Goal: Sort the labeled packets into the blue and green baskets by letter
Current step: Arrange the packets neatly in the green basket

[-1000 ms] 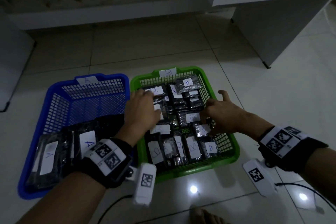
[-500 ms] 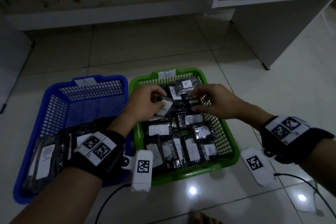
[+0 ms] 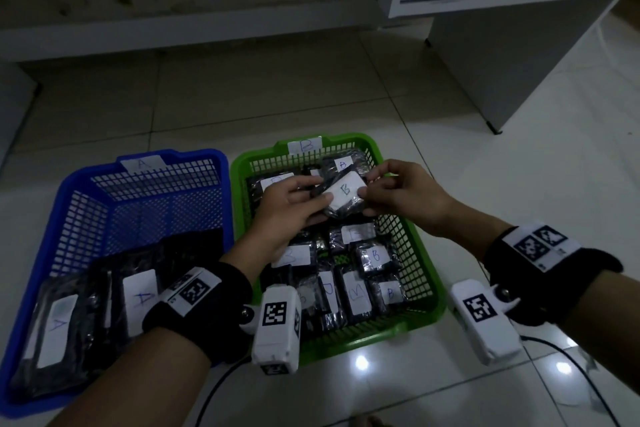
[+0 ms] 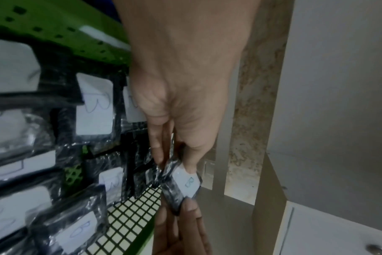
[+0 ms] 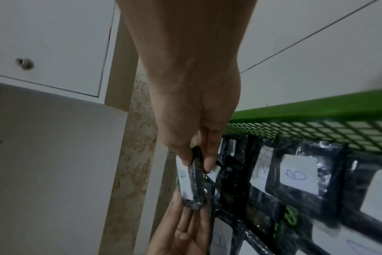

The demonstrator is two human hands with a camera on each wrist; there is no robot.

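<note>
A black packet with a white "B" label [image 3: 343,191] is held up over the green basket [image 3: 420,246], which carries a "B" tag and holds several B-labeled packets. My left hand [image 3: 294,204] pinches the packet's left edge and my right hand [image 3: 398,191] pinches its right edge. The left wrist view shows the same packet [image 4: 185,182] between thumb and fingers; the right wrist view shows it edge-on [image 5: 195,179]. The blue basket [image 3: 62,218], tagged "A", sits to the left with A-labeled packets [image 3: 140,298] at its near end.
Both baskets stand side by side on a pale tiled floor [image 3: 242,97]. A white cabinet [image 3: 519,28] rises at the back right and a low ledge runs along the back wall. A cable [image 3: 571,364] trails on the floor at the right.
Both hands were down among the packets in the green basket. The left hand lifted one packet, the right hand joined it, and the "B" label now faces up between them.
</note>
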